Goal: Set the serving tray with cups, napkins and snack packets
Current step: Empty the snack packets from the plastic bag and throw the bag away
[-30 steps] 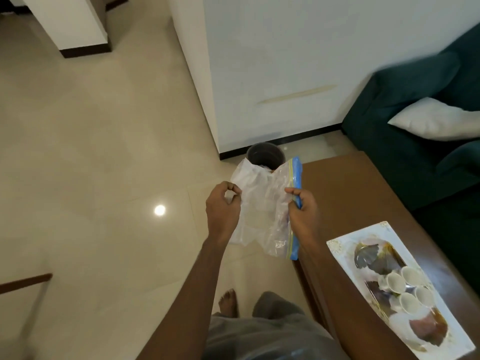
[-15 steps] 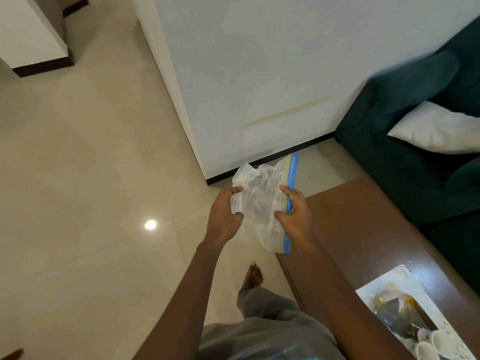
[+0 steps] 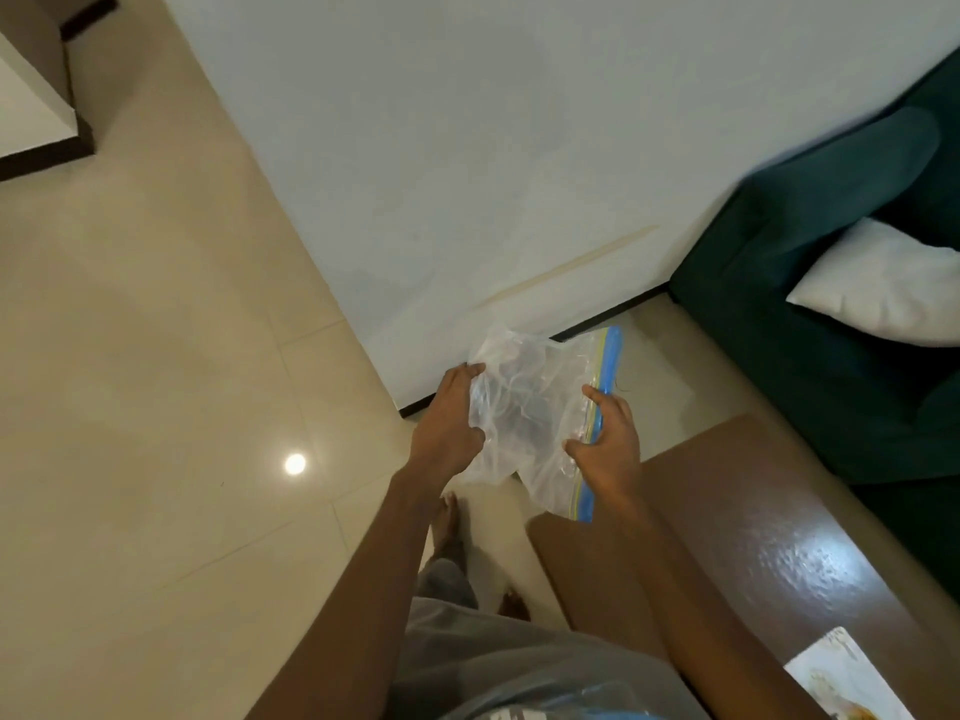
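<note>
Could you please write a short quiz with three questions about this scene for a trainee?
1. True or false: both hands hold the bag.
2. Which hand is at the bag's blue zip strip? A) the left hand B) the right hand
3. Fill in: only a corner of the tray shows, lying on the brown ____.

Key: 1 true; 2 B; 3 table.
</note>
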